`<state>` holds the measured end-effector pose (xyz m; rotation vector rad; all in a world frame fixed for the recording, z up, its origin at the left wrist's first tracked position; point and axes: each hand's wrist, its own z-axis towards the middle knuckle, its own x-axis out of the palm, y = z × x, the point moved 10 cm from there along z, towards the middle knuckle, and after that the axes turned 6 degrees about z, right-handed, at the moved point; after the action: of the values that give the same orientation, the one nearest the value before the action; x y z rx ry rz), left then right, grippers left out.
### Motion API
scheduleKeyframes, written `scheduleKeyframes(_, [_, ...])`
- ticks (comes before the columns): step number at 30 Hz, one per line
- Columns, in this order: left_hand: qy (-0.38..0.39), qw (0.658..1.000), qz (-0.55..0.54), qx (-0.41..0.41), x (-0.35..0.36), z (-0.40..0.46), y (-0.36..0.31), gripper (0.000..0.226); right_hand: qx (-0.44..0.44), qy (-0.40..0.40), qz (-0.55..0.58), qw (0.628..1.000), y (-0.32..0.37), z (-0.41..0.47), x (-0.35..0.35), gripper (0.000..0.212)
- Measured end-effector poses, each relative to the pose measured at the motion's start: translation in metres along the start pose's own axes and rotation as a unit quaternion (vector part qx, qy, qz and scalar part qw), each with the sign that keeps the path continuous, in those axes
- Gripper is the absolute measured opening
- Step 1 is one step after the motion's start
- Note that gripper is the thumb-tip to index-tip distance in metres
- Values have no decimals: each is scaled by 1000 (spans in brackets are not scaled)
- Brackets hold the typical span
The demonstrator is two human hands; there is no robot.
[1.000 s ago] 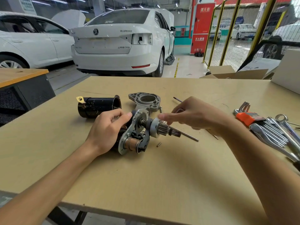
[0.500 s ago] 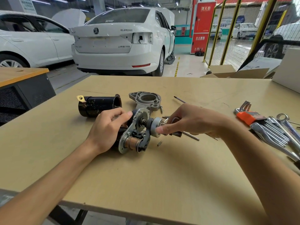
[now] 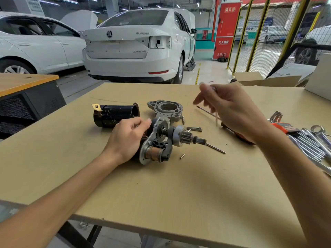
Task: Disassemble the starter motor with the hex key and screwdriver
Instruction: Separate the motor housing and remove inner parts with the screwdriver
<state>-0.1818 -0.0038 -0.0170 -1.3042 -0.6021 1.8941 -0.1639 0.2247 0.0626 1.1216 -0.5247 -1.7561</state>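
Head view, going from biggest to smallest. On the table (image 3: 179,194), near its middle, the half-opened starter motor (image 3: 161,140), lying on its side with the pinion (image 3: 186,137) pointing right. Behind it, already taken off, the black housing (image 3: 114,115) and the grey nose housing (image 3: 166,108). Gripped at the rear end by the left hand (image 3: 127,138), fingers curled round the body, same as half a second ago.

Changed: the right hand (image 3: 232,111), a moment ago pinching at the pinion, now lifted up and to the right, well apart from the motor. Fingers half curled and blurred by motion, with a pale streak beside them; cannot tell if holding some small part or nothing. Pinion now free and fully in sight.

Probably means one small step at the shaft is finished, or a reach for a tool: screwdriver (image 3: 206,110) lying just under that hand, hex key set (image 3: 284,127) further right. Near the pinion, loose bolts (image 3: 194,129) and one small pin (image 3: 182,156).
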Motion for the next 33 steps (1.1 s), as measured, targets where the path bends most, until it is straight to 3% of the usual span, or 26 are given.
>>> scheduleKeyframes(3, [-42, 999, 31, 1, -5, -4, -5, 45, 11, -12, 39, 999, -9, 3, -3, 44])
scheduleKeyframes(9, [-84, 994, 55, 35, -13, -9, -13, 42, 187, 29, 108, 976, -71, -5, 12, 56])
scheduleKeyframes(15, [-100, 992, 67, 35, -19, -9, -11, 42, 239, -6, 191, 952, -93, -7, 8, 54])
scheduleKeyframes(18, [-100, 992, 64, 35, -20, -9, -11, 41, 246, 40, 235, 940, -91, -7, 18, 42])
scheduleKeyframes(20, [-98, 993, 63, 35, -20, -8, -10, 42, 228, 110, 180, 950, -84, -8, 28, 31])
scheduleKeyframes(23, [-99, 993, 62, 36, -20, -8, -10, 43, 198, 200, -5, 960, -81, -15, 39, 19])
scheduleKeyframes(25, [-99, 993, 61, 35, -20, -8, -9, 43, 159, 172, -116, 965, -79, -11, 28, 14])
scheduleKeyframes(27, [-99, 993, 62, 36, -19, -8, -9, 42, 122, 76, -187, 972, -74, -2, 5, 11])
scheduleKeyframes(30, [-110, 991, 66, 43, -21, -10, -10, 43, 142, -16, -350, 926, -83, 0, -22, 28])
scheduleKeyframes(33, [-130, 986, 81, 59, -23, -14, -14, 40, 230, 42, -462, 856, -115, -9, -24, 43])
